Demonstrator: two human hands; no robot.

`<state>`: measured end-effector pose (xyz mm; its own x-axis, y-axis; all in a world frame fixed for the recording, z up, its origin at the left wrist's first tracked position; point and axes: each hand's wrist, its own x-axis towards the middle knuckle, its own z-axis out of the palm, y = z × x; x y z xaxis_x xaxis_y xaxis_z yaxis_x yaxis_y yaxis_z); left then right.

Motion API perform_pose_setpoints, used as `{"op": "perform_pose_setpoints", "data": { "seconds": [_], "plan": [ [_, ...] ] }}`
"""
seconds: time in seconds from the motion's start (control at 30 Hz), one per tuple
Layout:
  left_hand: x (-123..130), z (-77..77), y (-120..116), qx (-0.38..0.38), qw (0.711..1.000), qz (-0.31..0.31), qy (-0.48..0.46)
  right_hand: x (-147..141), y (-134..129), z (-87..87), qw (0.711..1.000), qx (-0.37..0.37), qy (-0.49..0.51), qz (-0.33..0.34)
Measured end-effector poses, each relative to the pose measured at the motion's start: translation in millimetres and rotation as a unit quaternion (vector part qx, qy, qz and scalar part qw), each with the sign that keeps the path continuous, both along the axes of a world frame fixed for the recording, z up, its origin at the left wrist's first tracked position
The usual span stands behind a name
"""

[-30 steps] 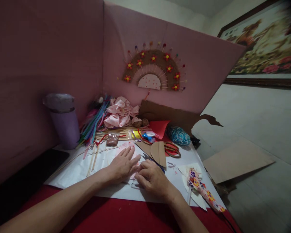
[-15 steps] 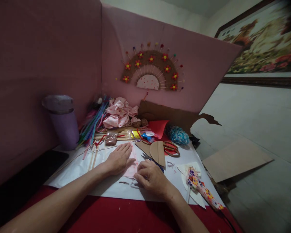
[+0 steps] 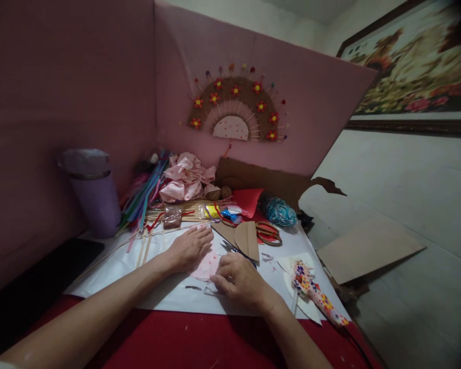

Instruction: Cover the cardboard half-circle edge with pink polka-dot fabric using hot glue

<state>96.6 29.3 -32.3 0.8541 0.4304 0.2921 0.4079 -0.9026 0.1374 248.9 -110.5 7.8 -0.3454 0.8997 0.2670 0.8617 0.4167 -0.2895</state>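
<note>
A small piece of pink dotted fabric [image 3: 205,266] lies flat on the white sheet in front of me. My left hand [image 3: 190,248] rests palm down across its upper left part, fingers stretched out. At the right edge of the fabric, my right hand [image 3: 234,277] is closed, thumb and fingers curled together at the cloth; the fingertips are partly hidden. Just beyond the right knuckles lie scissors [image 3: 230,247] with dark blades, partly under a folded piece of cardboard [image 3: 248,240].
A flower-patterned glue gun [image 3: 317,294] lies at the right on pale scraps. Toward the back are crumpled pink fabric [image 3: 186,177], blue yarn [image 3: 280,211], brown-handled scissors [image 3: 269,234] and thin sticks [image 3: 192,211]. A purple tumbler [image 3: 96,197] stands left. A decorated cardboard arch [image 3: 234,89] hangs behind.
The whole view has shifted slightly, so things appear a little further left. My left hand has moved slightly right over the fabric; the right hand stays at its edge.
</note>
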Motion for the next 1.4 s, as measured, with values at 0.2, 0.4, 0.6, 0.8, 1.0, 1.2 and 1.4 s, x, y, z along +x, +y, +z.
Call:
{"op": "perform_pose_setpoints", "data": {
  "seconds": [0.2,0.4,0.6,0.8,1.0,1.2,1.4],
  "plan": [
    [1.9,1.6,2.2,0.003,1.000,0.018,0.008,6.7,-2.3,5.5,0.997,-0.053,0.059,0.017],
    [1.9,8.4,1.7,-0.011,0.999,0.029,0.034,6.5,5.9,1.2,0.991,0.051,0.045,-0.119],
    [1.5,10.5,3.6,-0.039,0.996,0.043,0.061,0.2,23.9,-18.5,0.988,0.066,-0.052,-0.133],
    [0.7,15.8,0.5,-0.058,0.994,0.047,0.080,-5.9,33.7,-21.9,0.975,0.041,-0.157,-0.150],
    [1.0,17.0,1.7,-0.068,0.993,0.038,0.089,-3.6,13.6,-7.2,0.971,0.027,-0.212,-0.107],
    [0.9,16.3,4.1,-0.079,0.992,0.036,0.097,-2.3,-20.4,-9.4,0.972,0.044,-0.212,-0.095],
    [1.5,15.0,5.7,-0.082,0.991,0.038,0.099,-0.8,-42.0,-5.1,0.974,0.027,-0.208,-0.083]
  ]
}}
